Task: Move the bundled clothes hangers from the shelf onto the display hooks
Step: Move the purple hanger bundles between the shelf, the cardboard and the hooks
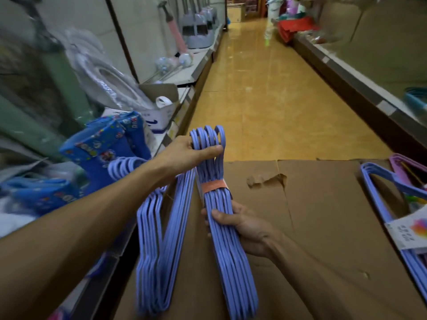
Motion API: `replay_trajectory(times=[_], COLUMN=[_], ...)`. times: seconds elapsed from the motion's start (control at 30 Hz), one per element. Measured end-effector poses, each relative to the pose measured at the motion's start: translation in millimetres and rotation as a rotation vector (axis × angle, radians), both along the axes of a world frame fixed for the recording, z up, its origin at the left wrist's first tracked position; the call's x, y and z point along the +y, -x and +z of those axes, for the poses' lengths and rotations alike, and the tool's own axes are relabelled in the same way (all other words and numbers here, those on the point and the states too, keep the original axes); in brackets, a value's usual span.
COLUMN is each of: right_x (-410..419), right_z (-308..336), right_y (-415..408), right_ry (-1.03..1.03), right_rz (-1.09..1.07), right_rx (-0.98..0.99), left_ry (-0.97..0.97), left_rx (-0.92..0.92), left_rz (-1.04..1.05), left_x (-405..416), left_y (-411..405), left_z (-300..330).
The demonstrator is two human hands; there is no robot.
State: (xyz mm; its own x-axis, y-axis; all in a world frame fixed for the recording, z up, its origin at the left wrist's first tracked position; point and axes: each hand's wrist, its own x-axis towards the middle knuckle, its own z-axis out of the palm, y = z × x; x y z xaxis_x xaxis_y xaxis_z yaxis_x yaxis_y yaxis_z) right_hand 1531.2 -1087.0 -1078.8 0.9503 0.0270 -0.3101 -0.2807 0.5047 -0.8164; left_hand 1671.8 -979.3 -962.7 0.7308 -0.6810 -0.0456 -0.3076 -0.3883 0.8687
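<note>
A bundle of blue clothes hangers (pixel 221 232), tied with an orange band (pixel 213 185) below the hooks, hangs in front of me over a cardboard box. My left hand (pixel 184 155) grips the hook ends at the top of the bundle. My right hand (pixel 240 224) grips one side arm of the bundle just below the band. More blue hangers (pixel 122 166) lie on the left shelf behind my left forearm. No display hooks are plainly visible.
A large flattened cardboard box (pixel 323 215) lies under the bundle. More blue and pink hangers (pixel 397 181) with a paper label sit at its right edge. Blue printed packages (pixel 104 144) crowd the left shelf (pixel 198 65). A yellow tiled aisle (pixel 265 88) runs ahead between shelves.
</note>
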Motion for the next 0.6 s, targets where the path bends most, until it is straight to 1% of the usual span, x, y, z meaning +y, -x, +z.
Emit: replay_trajectory(times=[0.13,0.23,0.3,0.4,0.47,0.6], right_x=[18.9,39.8,53.5,72.8,83.6,97.3], right_z=[-8.9,-24.1,-38.9,-54.9,-64.0,-72.1], right_y=[-24.0,-39.8,-48.4,-57.3,-62.7,-77.2], right_ry=[0.104,0.158,0.222,0.297,0.342,0.397], right_rz=[-0.030,-0.110,-0.168,-0.216,-0.238,-0.243], right_rx=[0.005,0.033,0.057,0.089,0.075,0.080], left_ry=[-0.310,-0.633,-0.750,-0.785,-0.808,-0.824], left_rx=[-0.216,-0.467,-0.605,-0.685,-0.681,-0.649], left_rz=[0.049,0.142,0.176,0.072,0.005,0.071], left_x=[31.4,51.3,62.2,75.0,78.3,80.7], left_y=[-11.4,-22.9,-27.8,-32.6,-34.6,-40.7], left_z=[18.2,18.9,12.7,4.5,-2.7,-11.6])
